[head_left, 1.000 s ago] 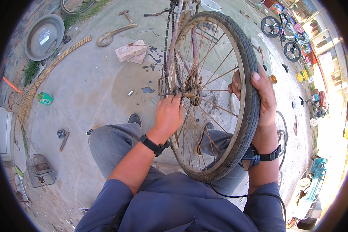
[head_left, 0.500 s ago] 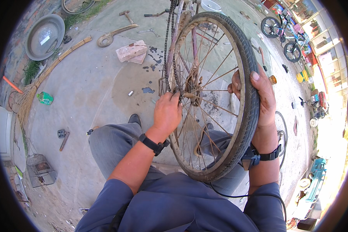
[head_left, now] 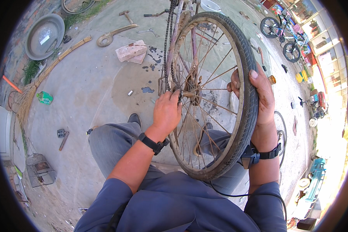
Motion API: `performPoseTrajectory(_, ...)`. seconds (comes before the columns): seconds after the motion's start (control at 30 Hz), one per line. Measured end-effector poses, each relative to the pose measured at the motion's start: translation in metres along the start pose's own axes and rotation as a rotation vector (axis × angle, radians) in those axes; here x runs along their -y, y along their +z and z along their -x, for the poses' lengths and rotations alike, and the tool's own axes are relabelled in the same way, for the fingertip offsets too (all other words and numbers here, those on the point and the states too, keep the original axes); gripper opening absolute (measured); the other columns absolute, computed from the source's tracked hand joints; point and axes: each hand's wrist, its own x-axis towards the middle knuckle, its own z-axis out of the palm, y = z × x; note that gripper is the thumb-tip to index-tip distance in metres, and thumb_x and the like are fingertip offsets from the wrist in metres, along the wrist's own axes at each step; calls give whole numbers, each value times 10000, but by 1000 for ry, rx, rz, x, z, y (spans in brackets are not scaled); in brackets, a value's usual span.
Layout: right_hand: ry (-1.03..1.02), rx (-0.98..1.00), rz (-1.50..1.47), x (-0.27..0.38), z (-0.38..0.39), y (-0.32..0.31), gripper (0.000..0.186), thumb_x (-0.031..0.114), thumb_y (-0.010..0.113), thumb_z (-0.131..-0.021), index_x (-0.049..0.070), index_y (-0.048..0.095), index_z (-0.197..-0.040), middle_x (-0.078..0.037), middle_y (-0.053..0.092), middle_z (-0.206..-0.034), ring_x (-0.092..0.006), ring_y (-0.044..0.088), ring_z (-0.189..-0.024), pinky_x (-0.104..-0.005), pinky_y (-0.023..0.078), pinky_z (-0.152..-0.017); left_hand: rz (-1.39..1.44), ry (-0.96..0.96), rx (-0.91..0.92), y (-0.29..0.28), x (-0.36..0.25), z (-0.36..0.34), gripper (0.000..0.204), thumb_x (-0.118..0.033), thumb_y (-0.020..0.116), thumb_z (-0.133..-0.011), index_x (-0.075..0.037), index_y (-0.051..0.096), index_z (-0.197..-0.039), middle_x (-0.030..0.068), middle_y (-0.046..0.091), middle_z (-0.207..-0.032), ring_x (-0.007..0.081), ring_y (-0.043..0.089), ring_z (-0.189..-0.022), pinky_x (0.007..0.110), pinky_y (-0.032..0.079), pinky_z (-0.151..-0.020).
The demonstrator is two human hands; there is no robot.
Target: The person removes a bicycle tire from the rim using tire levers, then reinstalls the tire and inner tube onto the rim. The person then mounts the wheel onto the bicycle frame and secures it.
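Observation:
A bicycle wheel [head_left: 252, 96] with a worn black tyre and rusty spokes stands upright between my knees, set in an old bicycle frame [head_left: 176, 27]. My right hand [head_left: 262, 91] is wrapped round the tyre's right side, thumb on the tread and fingertips reaching in past the rim. Left of the hub [head_left: 192, 89], my left hand [head_left: 167, 110] is closed on the bicycle chain [head_left: 166, 50], at its lower end beside the axle. The back of that hand hides its exact grip.
Beyond the left hand lie pink bricks [head_left: 131, 51], a wrench [head_left: 147, 32] and a hammer [head_left: 125, 16]. A straw broom [head_left: 38, 81], a metal basin [head_left: 45, 37] and a wire basket [head_left: 40, 170] are on the left. Another bicycle [head_left: 283, 34] stands far right.
My left hand stays at the chain by the axle, with only a very slight shift. The right hand keeps its hold on the tyre.

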Motion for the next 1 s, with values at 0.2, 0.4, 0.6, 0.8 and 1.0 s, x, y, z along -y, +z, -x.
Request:
performPoseTrajectory(0.2,-22,-44,106,3,2,10,603,427,549,-989,-27,491,-1381,-59,533,-811,-120,497,-653,-328,473,-766,-7,20,-14,0,0,0,405,-83,708,-870,5,629,-1257,197,626,-1051,404,611,-980,486,494,-870)
performPoseTrajectory(0.4,-9,-94,94,4,2,15,606,423,539,-994,-33,488,-1390,-58,540,-819,-120,504,-656,-329,478,-768,-13,20,-40,0,2,-2,383,-75,695,-873,-5,636,-1245,191,644,-1024,400,612,-976,485,492,-875)
performPoseTrajectory(0.6,-14,-68,111,4,2,13,609,432,539,-994,-32,491,-1386,-55,534,-806,-119,498,-657,-326,474,-758,-9,9,-37,0,3,-2,361,-82,695,-880,-17,641,-1231,184,647,-1011,400,613,-973,488,489,-862)
performPoseTrajectory(0.8,-22,-60,107,4,2,14,593,428,543,-995,-30,499,-1369,-59,524,-799,-125,494,-658,-325,468,-756,-10,11,-39,0,4,-1,355,-91,696,-887,-22,639,-1230,182,640,-1027,401,609,-985,489,489,-856)
performPoseTrajectory(1.0,-35,-40,86,3,2,13,572,411,542,-1000,-29,503,-1363,-67,522,-817,-131,493,-668,-338,466,-773,9,13,-52,-1,6,-1,362,-106,709,-886,-22,639,-1231,185,641,-1037,406,604,-998,488,490,-867)
